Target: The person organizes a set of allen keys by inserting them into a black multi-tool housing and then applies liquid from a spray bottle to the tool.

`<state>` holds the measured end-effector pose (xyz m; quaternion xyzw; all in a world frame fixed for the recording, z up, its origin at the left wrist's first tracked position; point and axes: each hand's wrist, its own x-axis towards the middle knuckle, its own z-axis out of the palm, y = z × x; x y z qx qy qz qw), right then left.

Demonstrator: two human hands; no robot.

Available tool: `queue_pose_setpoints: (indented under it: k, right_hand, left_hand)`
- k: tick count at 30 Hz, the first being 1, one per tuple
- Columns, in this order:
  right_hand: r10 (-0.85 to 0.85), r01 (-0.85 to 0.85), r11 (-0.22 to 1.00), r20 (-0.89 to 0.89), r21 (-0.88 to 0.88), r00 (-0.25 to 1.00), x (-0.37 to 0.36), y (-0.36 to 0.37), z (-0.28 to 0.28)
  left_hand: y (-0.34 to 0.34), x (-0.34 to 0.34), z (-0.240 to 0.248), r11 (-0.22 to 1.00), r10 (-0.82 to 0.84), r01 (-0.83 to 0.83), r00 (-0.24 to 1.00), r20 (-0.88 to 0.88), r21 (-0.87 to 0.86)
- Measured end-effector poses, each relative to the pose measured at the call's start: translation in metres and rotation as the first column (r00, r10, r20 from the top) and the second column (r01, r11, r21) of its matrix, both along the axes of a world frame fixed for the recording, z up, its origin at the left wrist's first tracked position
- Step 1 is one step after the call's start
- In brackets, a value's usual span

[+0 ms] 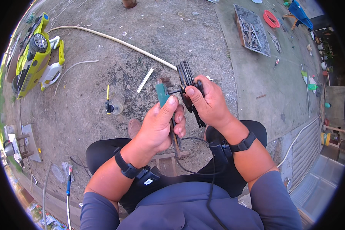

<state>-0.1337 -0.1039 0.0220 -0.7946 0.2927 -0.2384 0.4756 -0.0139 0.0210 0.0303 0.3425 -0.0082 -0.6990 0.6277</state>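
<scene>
I sit low over bare grey dirt (80, 115), its middle peppered with dark grit, my two hands raised together before me. My left hand (159, 124) is closed around a green piece (161, 94), thumb pressed along it, and my right hand (212, 101) grasps a black ridged reel (186, 76) by its right side; a thin shaft runs between the two, above the ground. Beyond them a pale hose (103, 34) curves across the dirt, with a white strip (145, 81) lying nearer. To my left stands a yellow-green toy car (33, 74). On my right the dirt meets smooth greenish paving (272, 88), bearing a scrap-filled tray (246, 15) and, just beside it, a red basin (266, 15).
</scene>
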Motion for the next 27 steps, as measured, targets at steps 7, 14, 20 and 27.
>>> queue_pose_setpoints:
  k: [7,14,20,27]
  right_hand:
    - [0.016,-0.022,0.981,-0.033,-0.194,0.999,-0.001,-0.004,0.005]
    - [-0.010,0.011,1.000,-0.034,0.028,0.999,0.003,0.002,0.008]
    - [-0.033,0.032,0.999,-0.016,-0.033,0.999,0.004,0.003,0.004]
    - [-0.059,0.058,0.997,-0.019,-0.045,0.998,0.005,0.005,0.001]
  left_hand:
    - [0.003,0.008,0.001,0.998,-0.049,0.055,0.985,-0.167,0.033]
    - [0.002,0.007,0.003,0.999,-0.009,0.012,0.997,-0.070,0.047]
    - [0.002,0.012,-0.003,0.999,-0.027,0.032,0.988,-0.150,0.035]
    - [0.001,0.014,-0.004,1.000,-0.024,0.025,0.997,-0.076,0.008]
